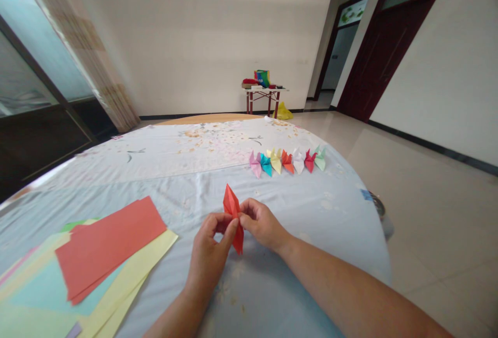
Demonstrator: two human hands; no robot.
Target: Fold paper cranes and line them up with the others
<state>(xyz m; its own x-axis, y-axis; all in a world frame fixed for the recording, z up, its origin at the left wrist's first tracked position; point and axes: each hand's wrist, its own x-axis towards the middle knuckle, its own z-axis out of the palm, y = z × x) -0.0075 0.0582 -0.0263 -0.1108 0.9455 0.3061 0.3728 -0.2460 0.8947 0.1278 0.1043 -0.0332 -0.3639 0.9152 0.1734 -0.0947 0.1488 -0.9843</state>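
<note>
A folded red origami piece [231, 200], long and pointed at both ends, is held just above the cloth-covered table [284, 286]. My left hand [213, 239] pinches its middle from the left between thumb and fingers. From the right, my right hand [262, 224] also grips the middle, thumb and fingertips pressed on the paper. The fingers cover part of the folds there. Beyond my hands stands a row of several folded paper cranes [287, 161] in pink, blue, yellow, orange, white, red and green.
Loose red paper sheets [112, 244] lie over yellow paper [128, 291] and other coloured sheets at the left. The round table's edge curves along the right. A small side table [264, 90] with assorted items stands by the far wall, a yellow bag [283, 112] beside it.
</note>
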